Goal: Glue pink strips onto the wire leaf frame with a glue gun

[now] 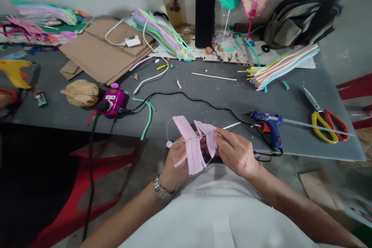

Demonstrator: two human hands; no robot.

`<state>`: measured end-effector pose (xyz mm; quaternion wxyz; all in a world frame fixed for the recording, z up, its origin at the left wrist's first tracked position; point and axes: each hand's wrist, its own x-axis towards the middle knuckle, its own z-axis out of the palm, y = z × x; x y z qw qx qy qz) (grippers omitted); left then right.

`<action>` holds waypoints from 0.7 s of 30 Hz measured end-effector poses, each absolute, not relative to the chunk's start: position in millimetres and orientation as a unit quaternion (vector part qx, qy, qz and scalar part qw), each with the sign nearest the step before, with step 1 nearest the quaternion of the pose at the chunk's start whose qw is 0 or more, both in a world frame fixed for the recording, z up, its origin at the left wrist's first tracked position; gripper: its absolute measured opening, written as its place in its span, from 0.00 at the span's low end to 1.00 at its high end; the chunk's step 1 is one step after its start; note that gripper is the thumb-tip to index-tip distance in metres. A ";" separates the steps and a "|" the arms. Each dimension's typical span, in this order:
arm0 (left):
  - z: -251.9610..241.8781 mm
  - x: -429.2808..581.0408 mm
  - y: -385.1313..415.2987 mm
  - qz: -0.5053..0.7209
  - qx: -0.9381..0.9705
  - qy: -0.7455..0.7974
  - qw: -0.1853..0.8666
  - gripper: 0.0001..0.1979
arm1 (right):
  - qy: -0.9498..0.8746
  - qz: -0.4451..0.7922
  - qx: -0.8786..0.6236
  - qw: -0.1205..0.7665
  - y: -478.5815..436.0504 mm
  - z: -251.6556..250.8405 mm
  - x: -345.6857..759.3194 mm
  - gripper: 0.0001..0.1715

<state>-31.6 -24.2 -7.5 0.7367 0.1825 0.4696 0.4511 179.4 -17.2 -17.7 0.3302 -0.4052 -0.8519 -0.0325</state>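
Observation:
In front of my body I hold a pale pink craft piece (192, 149) made of pipe cleaners laid side by side in strips. A thin wire with a small pink ball at its left end runs across and loops around it. My left hand (176, 159), wearing a metal watch, supports the piece from behind, its fingers partly hidden by the strips. The fingers of my right hand (236, 149) pinch the piece's right end, beside a thin pale stick (232, 125). Right of that hand, a blue glue gun (271, 126) with a clear glue stick lies on the table.
Scissors (327, 122) lie at the table's right. Pipe cleaner bundles (162, 35) rest at the back. A magenta power adapter (114, 102) with black cords sits left, near cardboard (95, 52). A phone (205, 21) stands upright. Another person's hand (6, 99) shows beside a yellow glue gun (17, 71).

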 end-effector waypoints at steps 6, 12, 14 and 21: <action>-15.0 -26.2 -42.3 0.446 0.224 0.554 0.666 0.18 | -0.851 -0.053 -0.418 0.314 -14.7 -19.9 175.5 0.11; -11.0 -24.2 -40.0 0.388 0.388 0.560 0.621 0.15 | -0.848 -0.043 -0.424 0.314 -9.1 -26.1 174.3 0.10; -9.3 -34.5 -37.9 0.336 0.467 0.536 0.618 0.11 | -0.845 -0.033 -0.435 0.309 -7.4 -29.3 176.6 0.09; -2.0 -87.7 -53.5 0.379 0.461 0.721 0.352 0.11 | -0.839 -0.008 -0.447 0.310 -2.0 -38.4 182.7 0.07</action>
